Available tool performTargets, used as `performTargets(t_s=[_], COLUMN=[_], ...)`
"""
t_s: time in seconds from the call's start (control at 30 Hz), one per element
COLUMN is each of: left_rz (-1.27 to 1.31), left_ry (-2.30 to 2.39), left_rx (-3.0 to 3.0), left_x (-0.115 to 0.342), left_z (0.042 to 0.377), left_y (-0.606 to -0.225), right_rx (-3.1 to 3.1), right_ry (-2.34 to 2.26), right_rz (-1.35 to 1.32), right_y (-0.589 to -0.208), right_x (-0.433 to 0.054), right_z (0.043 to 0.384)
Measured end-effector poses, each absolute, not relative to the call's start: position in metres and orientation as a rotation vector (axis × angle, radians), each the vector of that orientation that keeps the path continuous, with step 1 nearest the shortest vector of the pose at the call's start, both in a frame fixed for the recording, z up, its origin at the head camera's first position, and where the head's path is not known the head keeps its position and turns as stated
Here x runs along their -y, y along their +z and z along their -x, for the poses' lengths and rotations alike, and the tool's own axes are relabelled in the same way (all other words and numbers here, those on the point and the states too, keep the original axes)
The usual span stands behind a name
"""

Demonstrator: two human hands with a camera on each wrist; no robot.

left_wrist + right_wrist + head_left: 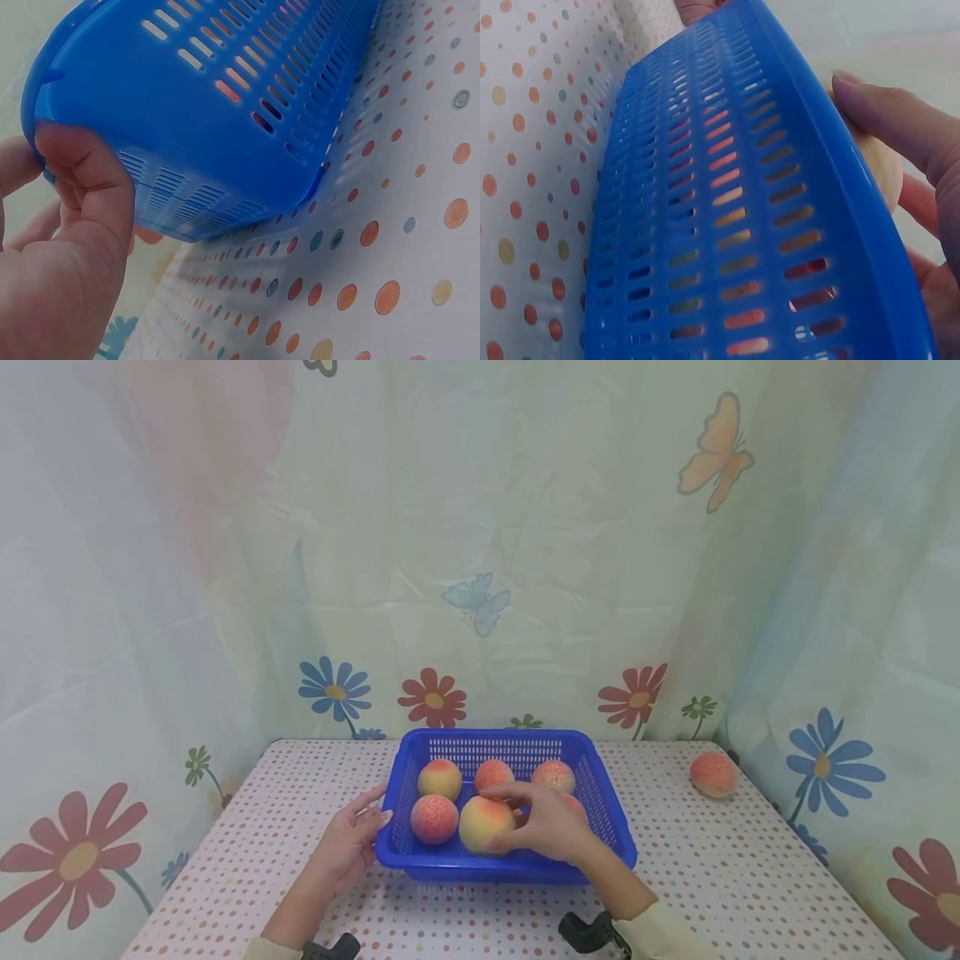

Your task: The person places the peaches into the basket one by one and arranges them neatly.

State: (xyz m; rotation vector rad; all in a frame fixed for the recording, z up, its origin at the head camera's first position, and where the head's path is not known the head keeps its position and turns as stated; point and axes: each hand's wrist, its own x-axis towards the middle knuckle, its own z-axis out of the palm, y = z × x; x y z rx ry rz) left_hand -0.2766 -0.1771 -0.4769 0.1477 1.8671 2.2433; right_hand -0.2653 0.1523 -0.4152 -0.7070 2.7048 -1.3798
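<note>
A blue plastic basket (495, 870) with slotted walls stands on the table and holds several peaches. My left hand (351, 842) is at the basket's left side; in the left wrist view its thumb and fingers pinch the rim. At the front middle of the basket, my right hand (551, 822) grips a yellow peach (482, 827) with a reddish top, thumb on the near side and fingers over the far side. Left of it lies a red speckled peach (434, 819). Behind are a yellow-red peach (439, 778), a pink peach (493, 774) and a pale speckled peach (553, 775). Another peach (576, 807) is partly hidden by the right hand.
One more peach (713, 775) lies on the dotted tablecloth (697, 877) near the table's right back edge. A curtain (525, 527) printed with flowers and butterflies hangs behind the table and along both sides.
</note>
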Motion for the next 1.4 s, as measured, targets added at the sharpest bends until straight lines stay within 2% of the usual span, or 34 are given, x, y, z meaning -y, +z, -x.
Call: performTargets(t_s=[0.33, 0.93, 1.4], left_rz=[-0.148, -0.154, -0.155], left_ry=[2.250, 2.244, 2.244], left_rx=[-1.857, -1.874, -1.890], left_x=[0.177, 0.176, 0.176], left_z=[0.277, 0.277, 0.276], left_y=[-0.479, -0.475, -0.477], right_rx=[-2.737, -2.721, -2.741], right_ry=[-1.278, -1.236, -1.349], right_rz=[0.812, 0.742, 0.703], right_y=[-0.416, -0.416, -0.413], right_x=[-0.141, -0.138, -0.164], right_z=[0.267, 0.268, 0.259])
